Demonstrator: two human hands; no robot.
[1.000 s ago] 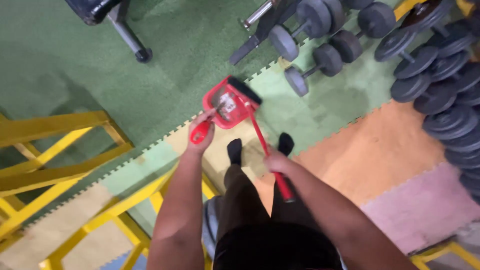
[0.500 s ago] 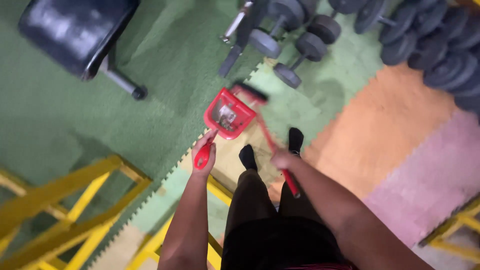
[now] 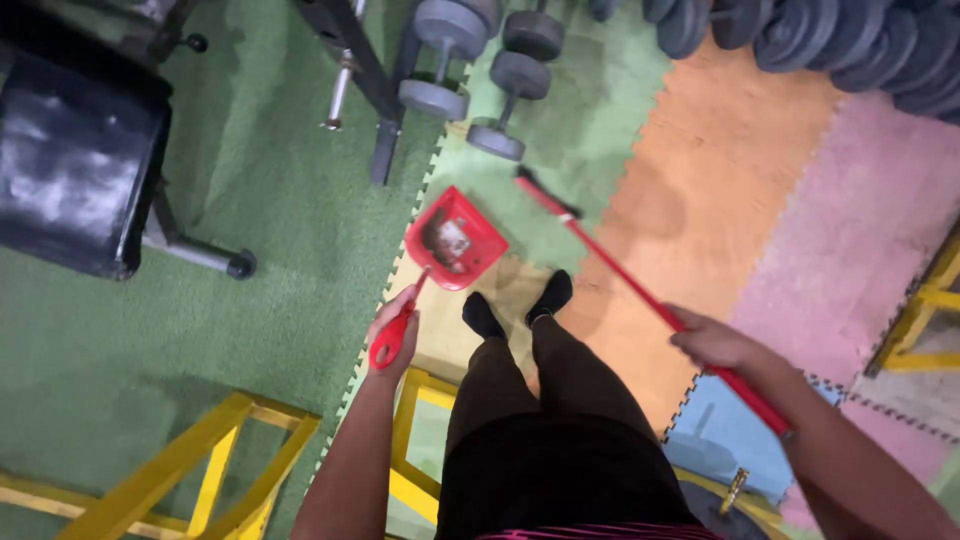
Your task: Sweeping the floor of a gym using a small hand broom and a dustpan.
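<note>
A: Red dustpan (image 3: 455,240), where is it?

B: Low over the floor where the dark green turf (image 3: 290,230) meets the pale green foam mat (image 3: 585,90), just ahead of the person's black-socked feet (image 3: 518,305). Bits of debris lie inside the pan.

A: Left hand (image 3: 393,330)?

B: Fingers wrapped around the dustpan's red handle, closed on it.

A: Right hand (image 3: 715,342)?

B: Closed around the red broom (image 3: 640,290) partway along the stick. Broom runs diagonally, dark bristle head up near the pale green mat, apart from the dustpan, off to its right.

A: Contact with floor?

B: Cannot tell for either one.

A: Surroundings?

B: Grey dumbbells (image 3: 480,80) at top, one just beyond the pan. Black padded bench (image 3: 75,160) at far left. Yellow metal frame (image 3: 200,470) at bottom left. Orange foam mat (image 3: 710,150) and pink foam mat (image 3: 850,220) to the right, dark weight plates (image 3: 850,40) along the top right edge.
</note>
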